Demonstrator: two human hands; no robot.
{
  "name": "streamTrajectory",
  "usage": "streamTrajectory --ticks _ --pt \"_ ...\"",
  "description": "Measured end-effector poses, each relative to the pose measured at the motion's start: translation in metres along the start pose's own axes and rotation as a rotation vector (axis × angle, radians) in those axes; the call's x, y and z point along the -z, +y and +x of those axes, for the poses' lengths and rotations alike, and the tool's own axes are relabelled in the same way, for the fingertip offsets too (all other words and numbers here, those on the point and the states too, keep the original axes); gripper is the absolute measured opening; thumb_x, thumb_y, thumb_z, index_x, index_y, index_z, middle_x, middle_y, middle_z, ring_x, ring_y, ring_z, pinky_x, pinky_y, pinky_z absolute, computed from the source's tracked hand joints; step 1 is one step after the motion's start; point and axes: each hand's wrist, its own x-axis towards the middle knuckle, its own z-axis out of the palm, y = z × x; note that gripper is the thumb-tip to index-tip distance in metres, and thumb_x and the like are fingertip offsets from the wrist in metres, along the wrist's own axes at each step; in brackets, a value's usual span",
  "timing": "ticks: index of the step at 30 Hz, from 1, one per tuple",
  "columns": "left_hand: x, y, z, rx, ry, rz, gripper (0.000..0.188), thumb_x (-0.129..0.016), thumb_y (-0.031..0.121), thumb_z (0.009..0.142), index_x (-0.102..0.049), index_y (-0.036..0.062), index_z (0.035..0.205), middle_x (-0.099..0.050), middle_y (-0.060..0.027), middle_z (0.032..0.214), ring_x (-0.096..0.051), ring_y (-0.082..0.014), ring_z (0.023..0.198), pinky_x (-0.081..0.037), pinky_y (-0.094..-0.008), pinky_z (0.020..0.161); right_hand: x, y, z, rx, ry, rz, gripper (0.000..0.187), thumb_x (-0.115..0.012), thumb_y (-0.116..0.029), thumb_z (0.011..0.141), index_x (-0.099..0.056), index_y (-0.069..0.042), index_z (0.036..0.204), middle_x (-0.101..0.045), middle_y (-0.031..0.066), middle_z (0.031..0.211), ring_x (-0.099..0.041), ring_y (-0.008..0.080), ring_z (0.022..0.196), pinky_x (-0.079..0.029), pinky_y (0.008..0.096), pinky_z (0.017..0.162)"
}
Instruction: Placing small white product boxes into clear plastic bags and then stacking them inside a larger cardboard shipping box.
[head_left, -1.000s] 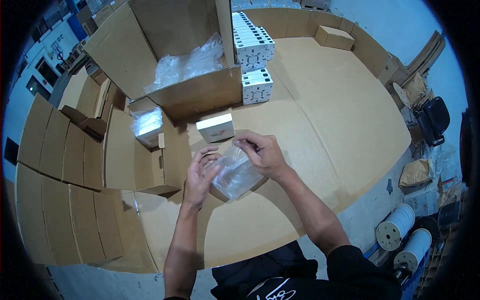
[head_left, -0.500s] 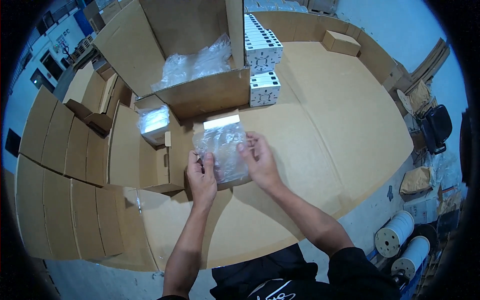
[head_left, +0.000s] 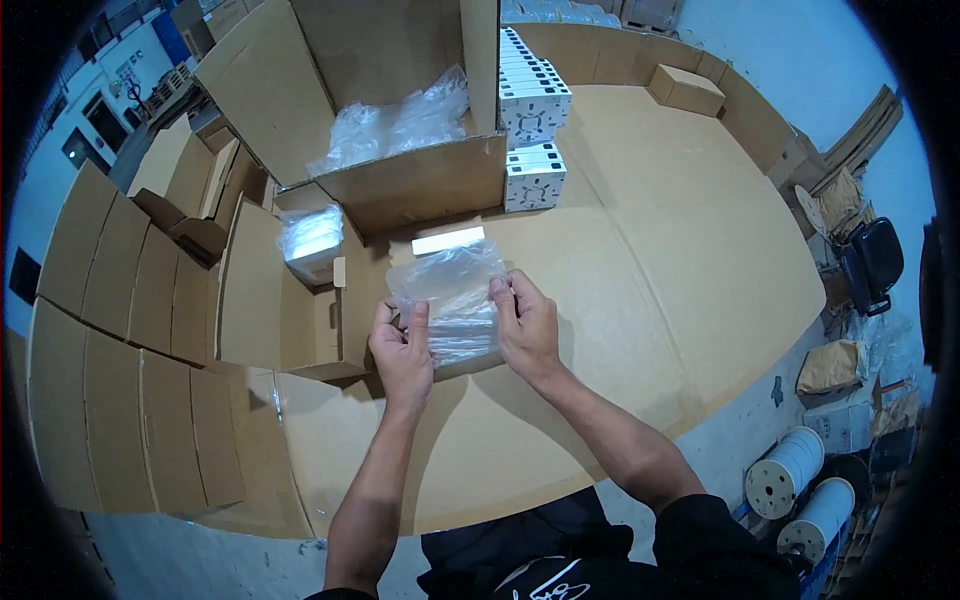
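A clear plastic bag (head_left: 457, 295) is stretched between my two hands over the cardboard-covered table. My left hand (head_left: 403, 348) pinches its left side, thumb on top. At the upper right edge of the bag, my right hand (head_left: 527, 322) grips it between thumb and fingers. A flat white edge (head_left: 448, 241) shows just beyond the bag; the rest of that thing is hidden, and I cannot tell whether it lies inside or underneath. Left of my left hand stands an open cardboard carton (head_left: 265, 310), holding plastic-wrapped white boxes (head_left: 312, 240) at its far end.
Ahead, a large open carton (head_left: 425, 185) holds loose clear bags (head_left: 400, 122). Stacked white boxes (head_left: 535, 180) stand to its right. A small closed carton (head_left: 687, 90) sits at the far right, by the table's raised cardboard rim. White cable reels (head_left: 785, 472) lie on the floor at right.
My right hand has shifted slightly its hold at the bag's right edge, with the fingers closing in. The bag looks flatter and more stretched, with more creases near its lower end.
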Motion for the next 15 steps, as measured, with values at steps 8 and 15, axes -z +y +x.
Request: streamTrajectory --ticks 8,15 --pt "0.004 -0.006 0.001 -0.114 0.096 0.122 0.017 -0.061 0.018 0.105 -0.055 0.0025 0.104 -0.056 0.0013 0.087 -0.049 -0.0045 0.078 -0.044 -0.0226 0.070 0.007 0.016 0.005 -0.090 -0.142 0.013 0.027 -0.065 -0.024 0.101 -0.065 0.001 0.092 -0.062 0.0051 0.069 -0.054 0.0077 0.063 -0.045 0.0313 0.057" --pt "0.005 -0.013 -0.001 -0.198 -0.043 0.158 0.016 -0.064 0.014 0.103 -0.055 0.0009 0.104 -0.055 -0.0015 0.091 -0.051 -0.0082 0.085 -0.044 -0.0227 0.074 0.010 0.018 0.014 -0.316 -0.112 0.657 0.026 -0.062 -0.027 0.105 -0.069 -0.001 0.105 -0.066 -0.0013 0.087 -0.057 0.0057 0.077 -0.049 0.0239 0.072"
